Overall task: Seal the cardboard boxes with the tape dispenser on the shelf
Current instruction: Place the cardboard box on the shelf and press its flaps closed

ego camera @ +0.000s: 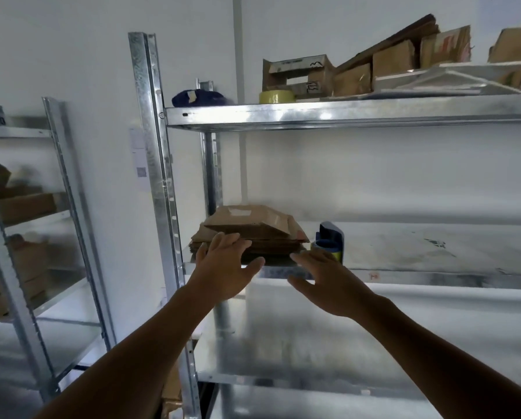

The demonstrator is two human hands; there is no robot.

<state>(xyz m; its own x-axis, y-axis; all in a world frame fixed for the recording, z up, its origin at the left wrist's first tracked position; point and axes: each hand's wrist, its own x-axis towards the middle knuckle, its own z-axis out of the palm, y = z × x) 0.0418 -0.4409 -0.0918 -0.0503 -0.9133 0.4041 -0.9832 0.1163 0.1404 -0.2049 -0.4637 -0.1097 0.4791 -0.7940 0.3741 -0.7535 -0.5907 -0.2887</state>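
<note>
Left grip (226,261) released at the boxes (253,234); right grip (322,279) released, dispenser (330,240) just beyond. Flat card, likely light, bendy; take opposite edges.

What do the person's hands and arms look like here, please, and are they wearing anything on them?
The left hand and the right hand are both bare, with no gloves and no rings that I can make out. Neither wrist shows a watch or band. No sleeve comes into view up to the picture's lower edge.
</note>
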